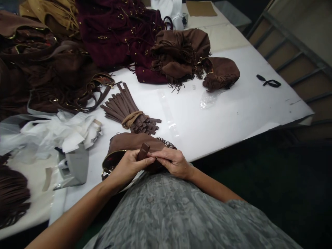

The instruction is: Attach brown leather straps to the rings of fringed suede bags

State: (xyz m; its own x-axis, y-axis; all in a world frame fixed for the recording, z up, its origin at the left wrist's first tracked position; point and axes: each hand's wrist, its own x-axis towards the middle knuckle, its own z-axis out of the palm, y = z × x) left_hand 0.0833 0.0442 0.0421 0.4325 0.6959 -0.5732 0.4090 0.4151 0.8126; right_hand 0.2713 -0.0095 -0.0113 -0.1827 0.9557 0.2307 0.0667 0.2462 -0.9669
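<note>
A brown fringed bag (129, 141) lies at the table's near edge, close against my body, its gold-edged zip opening facing left. My left hand (132, 162) is closed round a short brown leather strap (144, 151), whose folded end sticks up between thumb and fingers. Beside it, my right hand (173, 160) pinches at the left thumb tip, over the bag; what lies between those fingertips is too small to make out. Just beyond the bag rests a bundle of brown leather straps (121, 103), tied with a tan band (132, 119).
Dark brown bags (59, 76) and burgundy bags (109, 34) are heaped at the back left. Small brown fringed bags (220, 71) sit mid-table. A grey tape dispenser (77, 166) and crumpled white paper (62, 128) stand left. A black strap loop (268, 82) lies right, near a metal rack (290, 48).
</note>
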